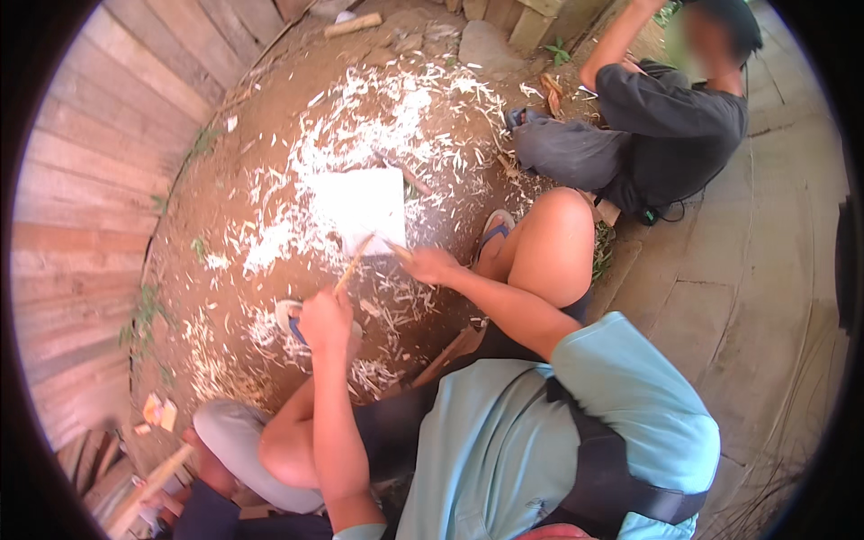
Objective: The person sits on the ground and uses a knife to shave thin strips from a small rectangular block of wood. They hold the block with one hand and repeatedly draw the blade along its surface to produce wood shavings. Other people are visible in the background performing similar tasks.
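Beside my left knee, my left hand (326, 317) is closed round a thin tan wooden stick (354, 264), which slants up and to the right. My right hand (430, 267), closed as well, grips a short, narrow brownish piece (398, 249); its far end is too washed out by glare to tell its kind. The tips of both pieces come near each other over the lower edge of a bright white square sheet (364, 202) on the ground. Pale wood shavings (310, 238) are scattered round the sheet.
A person in dark clothes (675, 135) sits at the upper right on a plank floor (693, 297). Another person's grey-clad leg (238, 441) is at the lower left, near a long wooden piece (153, 486). A plank wall (85, 243) runs along the left. A stone (490, 47) lies at the back.
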Demonstrator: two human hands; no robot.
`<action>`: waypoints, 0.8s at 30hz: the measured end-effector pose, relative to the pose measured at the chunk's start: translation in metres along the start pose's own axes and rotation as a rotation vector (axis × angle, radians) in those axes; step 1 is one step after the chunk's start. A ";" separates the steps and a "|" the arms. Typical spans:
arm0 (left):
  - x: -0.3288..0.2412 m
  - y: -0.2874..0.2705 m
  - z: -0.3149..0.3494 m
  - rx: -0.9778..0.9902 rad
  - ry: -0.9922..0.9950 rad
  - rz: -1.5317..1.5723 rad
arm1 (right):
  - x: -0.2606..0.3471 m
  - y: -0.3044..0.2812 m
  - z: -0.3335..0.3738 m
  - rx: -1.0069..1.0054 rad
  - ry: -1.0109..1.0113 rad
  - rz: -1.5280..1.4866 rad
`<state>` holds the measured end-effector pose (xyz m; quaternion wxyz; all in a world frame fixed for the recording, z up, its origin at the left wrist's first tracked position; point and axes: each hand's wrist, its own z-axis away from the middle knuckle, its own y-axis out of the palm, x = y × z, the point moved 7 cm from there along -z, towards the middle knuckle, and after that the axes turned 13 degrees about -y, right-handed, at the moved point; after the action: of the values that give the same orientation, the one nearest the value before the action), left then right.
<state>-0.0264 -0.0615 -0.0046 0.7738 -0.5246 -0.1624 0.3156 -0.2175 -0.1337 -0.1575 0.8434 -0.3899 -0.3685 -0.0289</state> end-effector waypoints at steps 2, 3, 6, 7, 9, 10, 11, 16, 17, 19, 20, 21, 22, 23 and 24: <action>-0.002 -0.001 -0.002 0.001 0.025 -0.007 | -0.044 0.023 0.010 -0.073 0.204 -0.064; -0.002 -0.001 -0.001 -0.020 0.040 -0.015 | -0.029 0.014 -0.001 -0.087 0.141 -0.176; 0.001 -0.007 0.005 -0.054 0.089 0.071 | 0.016 -0.016 -0.008 -0.124 0.028 -0.545; -0.007 -0.012 0.003 -0.072 0.129 0.135 | 0.024 -0.037 -0.013 -0.187 0.033 -0.682; -0.014 -0.025 0.011 -0.059 0.095 0.375 | 0.041 -0.077 -0.015 -0.226 0.114 -0.949; -0.017 -0.032 0.017 -0.052 0.082 0.494 | 0.049 -0.096 -0.018 -0.261 0.174 -1.078; -0.023 -0.029 0.018 0.028 0.064 0.674 | 0.058 -0.112 -0.024 -0.292 0.233 -1.207; -0.090 -0.079 0.057 -0.187 0.395 0.628 | 0.118 -0.208 -0.041 -0.356 0.029 -1.419; -0.106 -0.095 0.071 -0.343 0.515 0.498 | 0.132 -0.223 -0.036 -0.367 -0.001 -1.395; -0.125 -0.105 0.074 -0.414 0.490 0.353 | 0.139 -0.244 -0.041 -0.454 -0.166 -1.284; -0.135 -0.111 0.076 -0.452 0.473 0.280 | 0.143 -0.252 -0.048 -0.496 -0.248 -1.226; -0.153 -0.120 0.090 -0.530 0.553 0.284 | 0.128 -0.255 -0.061 -0.567 -0.305 -1.244; -0.165 -0.130 0.107 -0.610 0.612 0.281 | 0.117 -0.250 -0.073 -0.627 -0.267 -1.204; -0.178 -0.137 0.123 -0.691 0.673 0.276 | 0.105 -0.246 -0.083 -0.689 -0.230 -1.165; -0.199 -0.123 0.131 -0.508 0.806 0.383 | 0.078 -0.241 -0.092 -0.761 -0.164 -1.116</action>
<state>-0.2123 -0.1305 0.1753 0.5515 -0.7964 0.1763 0.1748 -0.1862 -0.3446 0.0071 0.4755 -0.4120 -0.5415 -0.5576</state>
